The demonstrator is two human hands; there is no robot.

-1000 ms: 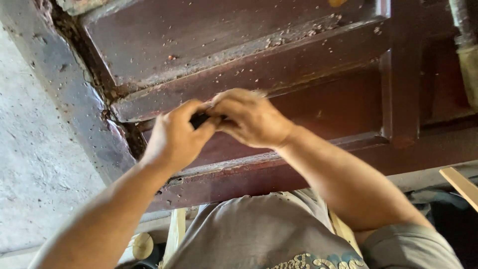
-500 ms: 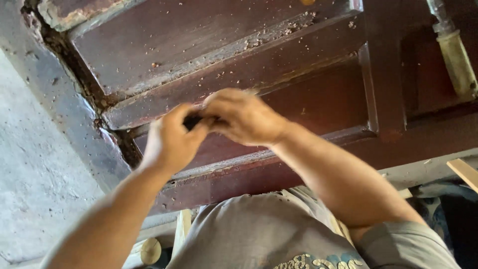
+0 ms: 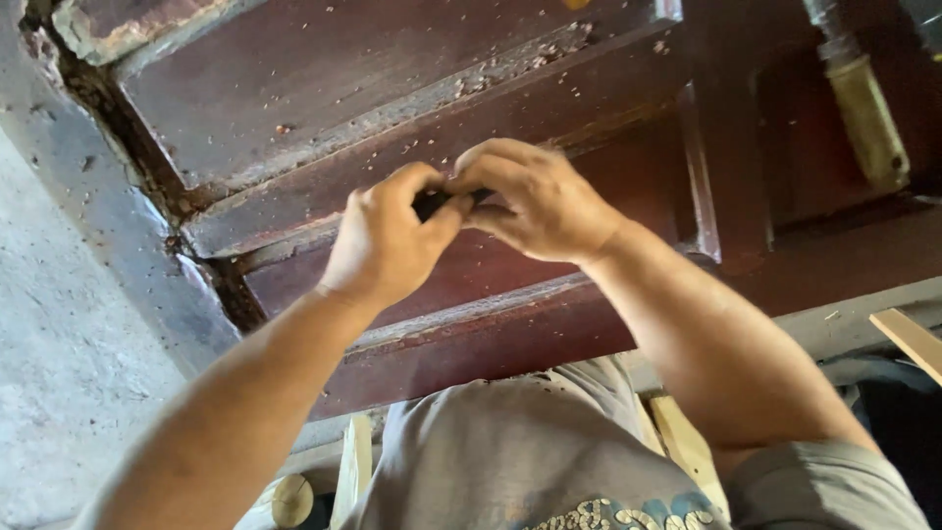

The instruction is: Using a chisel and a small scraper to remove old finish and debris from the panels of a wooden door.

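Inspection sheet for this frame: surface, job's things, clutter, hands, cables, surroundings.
Surface: dark red-brown panelled wooden door, worn, paint chipped at its edge.
Job's things: small dark object pinched between both hands; its kind cannot be told.
Clutter: wood crumbs and debris along the panel ledges.
Hands: left hand and right hand meet on the dark object, in front of the door.
Cables: nothing seen.
Surroundings: grey concrete wall at left; yellowish cylindrical handle upper right; pale wooden strips below.

dark red panelled door, grey concrete wall
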